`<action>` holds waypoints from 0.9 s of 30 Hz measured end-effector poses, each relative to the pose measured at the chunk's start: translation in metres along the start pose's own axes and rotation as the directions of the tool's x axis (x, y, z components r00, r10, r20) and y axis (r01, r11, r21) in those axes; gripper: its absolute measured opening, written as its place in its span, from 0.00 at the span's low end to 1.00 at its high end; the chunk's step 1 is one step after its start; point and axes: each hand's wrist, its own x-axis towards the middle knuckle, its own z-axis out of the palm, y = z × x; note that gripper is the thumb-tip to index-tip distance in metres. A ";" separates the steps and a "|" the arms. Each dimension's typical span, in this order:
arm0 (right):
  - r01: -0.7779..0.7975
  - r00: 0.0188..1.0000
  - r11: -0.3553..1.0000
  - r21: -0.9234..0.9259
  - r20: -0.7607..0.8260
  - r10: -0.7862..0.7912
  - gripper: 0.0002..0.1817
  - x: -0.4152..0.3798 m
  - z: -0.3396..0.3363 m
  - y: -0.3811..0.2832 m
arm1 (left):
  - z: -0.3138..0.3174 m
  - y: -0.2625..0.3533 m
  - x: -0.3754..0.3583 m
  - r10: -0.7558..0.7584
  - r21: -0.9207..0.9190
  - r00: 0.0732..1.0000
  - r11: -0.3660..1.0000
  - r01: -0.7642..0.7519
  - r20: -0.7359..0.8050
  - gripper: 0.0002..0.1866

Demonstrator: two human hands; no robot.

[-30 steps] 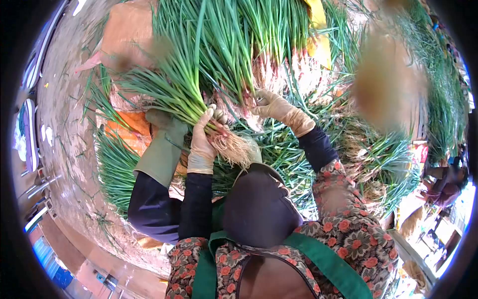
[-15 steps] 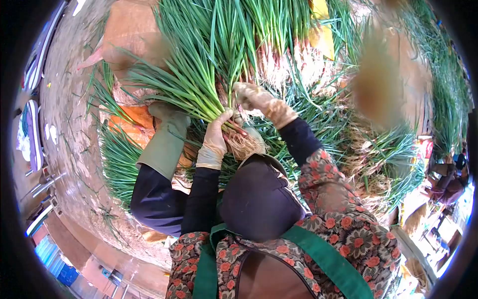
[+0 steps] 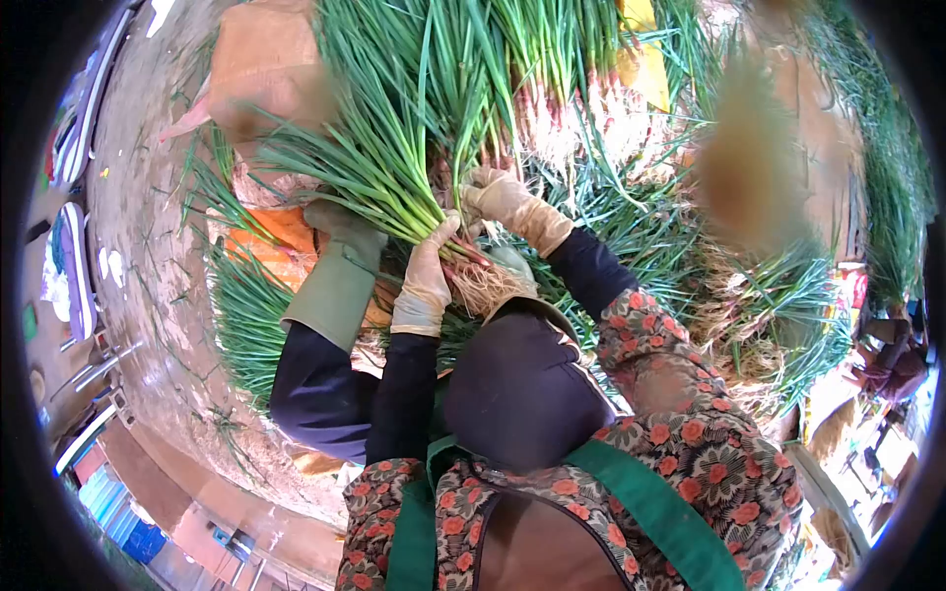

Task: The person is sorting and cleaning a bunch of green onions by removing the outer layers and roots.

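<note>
My left hand (image 3: 428, 276), in a pale glove, is wrapped round the lower stems of a bunch of green onions (image 3: 399, 187). The leaves fan out to the upper left, and the pale roots (image 3: 485, 286) hang to the right of the hand. Just above and to the right, my gloved right hand (image 3: 507, 205) has its fingers closed at the base of some upright stems; what exactly lies between its fingertips is hidden.
Bundled green onions with roots (image 3: 552, 98) lie ahead. More onions (image 3: 749, 315) are piled on the right and at the left (image 3: 246, 320). My boots (image 3: 340, 281) flank the work. An orange-brown sack (image 3: 261, 64) is at the upper left, and a person (image 3: 892, 364) is at the far right.
My right hand has turned slightly and its fingers have come down nearer the stems. My left hand keeps its hold on the bunch. The whole view has shifted a little.
</note>
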 end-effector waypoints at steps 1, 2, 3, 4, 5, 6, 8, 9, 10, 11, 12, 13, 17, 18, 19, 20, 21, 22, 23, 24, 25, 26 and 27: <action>-0.021 1.000 1.000 0.002 0.016 0.021 0.15 -0.007 0.007 -0.007 | -0.006 0.002 -0.001 0.017 0.018 1.000 1.000 -0.017 -0.003 0.09; -0.090 0.993 0.992 0.090 0.083 0.083 0.16 -0.010 0.008 -0.013 | -0.014 0.002 0.002 0.033 0.036 0.999 0.999 -0.033 -0.004 0.09; -0.163 0.979 0.972 0.169 0.152 0.138 0.18 -0.012 0.005 -0.020 | -0.021 0.001 0.006 0.049 0.053 0.999 0.997 -0.049 -0.001 0.09; -0.212 0.972 0.917 0.337 0.171 0.161 0.20 -0.014 0.003 -0.024 | -0.023 0.002 0.006 0.061 0.070 0.998 0.996 -0.061 0.006 0.09; -0.250 0.966 0.771 0.585 0.200 0.161 0.21 -0.013 0.007 -0.027 | -0.024 0.001 0.004 0.025 0.096 0.999 0.995 -0.027 0.023 0.09; -0.249 0.963 0.751 0.612 0.235 0.128 0.21 -0.012 0.007 -0.032 | -0.024 0.001 0.003 -0.010 0.122 0.999 0.992 0.005 0.044 0.09; -0.189 0.974 0.840 0.508 0.208 0.093 0.21 -0.010 0.011 -0.038 | -0.024 -0.002 0.007 0.007 0.136 1.000 0.991 -0.010 0.022 0.09; -0.139 0.990 0.943 0.304 0.041 0.132 0.20 -0.015 0.013 -0.039 | -0.027 -0.001 0.009 0.016 0.110 1.000 0.994 -0.017 0.010 0.09; -0.078 0.997 0.985 0.152 0.027 0.075 0.19 -0.019 0.017 -0.036 | -0.029 0.000 0.009 0.027 0.080 1.000 0.996 -0.026 -0.008 0.09; -0.016 1.000 1.000 -0.003 0.023 0.016 0.19 -0.024 0.020 -0.032 | -0.032 0.001 0.008 0.036 0.050 0.999 0.998 -0.035 -0.028 0.08; -0.094 0.986 0.995 0.043 0.140 0.088 0.18 -0.031 0.023 -0.027 | -0.036 0.001 0.008 0.026 0.028 1.000 0.999 -0.027 0.005 0.08; -0.067 0.983 0.996 0.062 0.175 0.055 0.15 -0.037 0.023 -0.019 | -0.038 0.002 0.006 0.011 0.007 0.999 1.000 -0.012 0.039 0.09; 0.276 0.898 -0.049 -0.960 0.276 -0.343 0.12 -0.031 -0.049 0.056 | -0.025 0.014 -0.009 -0.026 0.054 0.987 0.998 0.017 0.158 0.12; 0.163 0.986 0.150 -0.975 0.167 0.015 0.12 -0.044 -0.051 0.027 | -0.023 0.017 -0.012 -0.027 0.038 0.987 0.999 0.021 0.157 0.12; -0.017 0.914 0.290 -0.957 0.103 0.393 0.13 -0.060 -0.051 -0.008 | -0.023 0.018 -0.014 -0.031 0.020 0.988 0.999 0.028 0.150 0.12; -0.131 0.786 0.405 -0.905 0.154 0.599 0.14 -0.062 -0.049 -0.019 | -0.025 0.018 -0.011 -0.065 0.001 0.987 0.998 0.066 0.144 0.13; 0.100 0.927 0.357 -0.929 0.218 0.306 0.15 -0.057 -0.044 -0.014 | -0.027 0.015 -0.008 -0.081 0.013 0.989 0.997 0.080 0.124 0.13; 0.300 0.952 0.230 -0.926 0.306 -0.011 0.16 -0.047 -0.038 -0.004 | -0.027 0.013 -0.006 -0.097 0.024 0.989 0.995 0.095 0.108 0.13; 0.441 0.859 0.043 -0.896 0.407 -0.310 0.17 -0.041 -0.029 -0.011 | -0.028 0.010 -0.002 -0.115 0.038 0.989 0.993 0.112 0.093 0.13; 0.211 0.974 0.792 -0.573 0.194 -0.119 0.18 -0.033 -0.021 -0.019 | -0.030 0.007 0.001 -0.125 0.018 0.978 0.992 0.124 0.169 0.13; -0.209 0.967 0.967 0.143 0.179 0.183 0.18 -0.029 -0.009 -0.039 | -0.027 0.005 -0.001 -0.120 0.035 0.982 0.993 0.116 0.143 0.13; -0.222 0.953 0.949 0.225 0.256 0.162 0.18 -0.025 0.002 -0.039 | -0.024 0.006 -0.004 -0.109 0.053 0.987 0.993 0.103 0.118 0.13; -0.237 0.934 0.924 0.301 0.332 0.131 0.18 -0.022 0.011 -0.038 | -0.022 0.008 -0.006 -0.092 0.071 0.991 0.994 0.085 0.093 0.13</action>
